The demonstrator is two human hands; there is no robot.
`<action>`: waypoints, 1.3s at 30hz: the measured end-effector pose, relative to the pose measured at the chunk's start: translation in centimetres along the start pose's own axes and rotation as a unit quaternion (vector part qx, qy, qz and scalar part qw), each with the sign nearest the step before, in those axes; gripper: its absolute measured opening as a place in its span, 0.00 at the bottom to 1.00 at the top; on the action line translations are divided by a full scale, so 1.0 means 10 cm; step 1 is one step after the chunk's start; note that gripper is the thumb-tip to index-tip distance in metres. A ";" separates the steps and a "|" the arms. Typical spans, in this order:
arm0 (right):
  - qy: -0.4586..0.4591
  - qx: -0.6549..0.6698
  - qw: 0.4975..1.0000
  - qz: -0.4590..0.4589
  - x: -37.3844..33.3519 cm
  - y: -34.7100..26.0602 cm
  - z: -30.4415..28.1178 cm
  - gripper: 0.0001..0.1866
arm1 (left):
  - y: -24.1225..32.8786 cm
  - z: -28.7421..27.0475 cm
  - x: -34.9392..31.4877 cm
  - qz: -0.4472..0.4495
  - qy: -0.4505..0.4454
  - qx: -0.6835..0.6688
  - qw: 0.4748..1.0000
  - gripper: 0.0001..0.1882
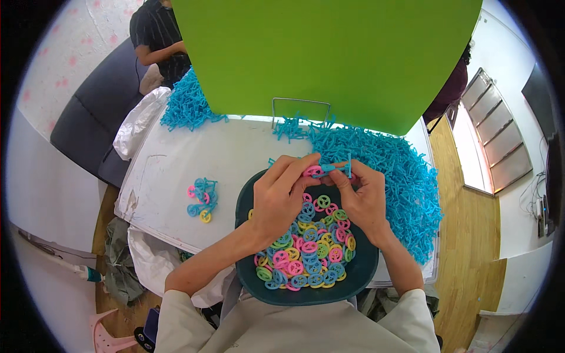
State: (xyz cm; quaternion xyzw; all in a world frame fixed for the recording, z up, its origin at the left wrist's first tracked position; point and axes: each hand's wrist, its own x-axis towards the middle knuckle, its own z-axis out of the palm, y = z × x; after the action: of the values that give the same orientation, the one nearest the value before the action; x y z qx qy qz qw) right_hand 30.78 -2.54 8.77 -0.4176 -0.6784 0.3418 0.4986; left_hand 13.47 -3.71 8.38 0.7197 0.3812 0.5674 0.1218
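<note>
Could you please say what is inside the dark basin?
The basin holds pink, yellow, green and blue wheels; they cover its bottom, and the left hand hides part of the interior.

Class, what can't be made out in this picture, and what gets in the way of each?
All in the head view:
Floor of the dark green basin: hidden by spoked plastic wheels.
Parts of the blue plastic piece: covered by the left hand and right hand.
Co-worker's head: cut off by the upper edge.
Whatever lies directly behind the green board: blocked by it.
</note>
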 end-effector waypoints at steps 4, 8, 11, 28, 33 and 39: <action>-0.028 0.014 0.999 0.031 -0.02 0.00 -0.04 0.08 | -0.01 0.02 0.00 -0.043 0.011 -0.042 0.998 0.23; -0.068 0.086 0.993 0.037 0.02 0.05 -0.08 0.08 | 0.00 -0.01 0.01 -0.070 -0.009 -0.089 0.994 0.23; -0.063 0.099 0.993 0.030 0.05 0.09 -0.08 0.08 | 0.00 -0.01 0.02 -0.080 -0.010 -0.081 0.993 0.21; 0.007 -0.163 0.986 0.028 0.30 0.23 -0.59 0.10 | -0.51 -1.02 0.04 -0.231 -0.022 0.036 0.972 0.08; -0.071 -0.388 0.912 0.109 0.33 0.59 -0.96 0.16 | -0.97 -2.01 -0.33 -0.294 -0.142 0.221 0.919 0.11; -0.119 -0.392 0.912 0.030 0.31 0.81 -0.86 0.15 | -0.90 -1.94 -0.54 -0.259 -0.115 0.381 0.880 0.23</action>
State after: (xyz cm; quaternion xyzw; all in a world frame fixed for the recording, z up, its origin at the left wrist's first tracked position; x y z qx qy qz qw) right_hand 40.45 4.09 5.14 -0.5559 -0.7991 0.1106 0.2004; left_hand -8.24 -6.28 5.31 0.6462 0.7240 0.2399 0.0241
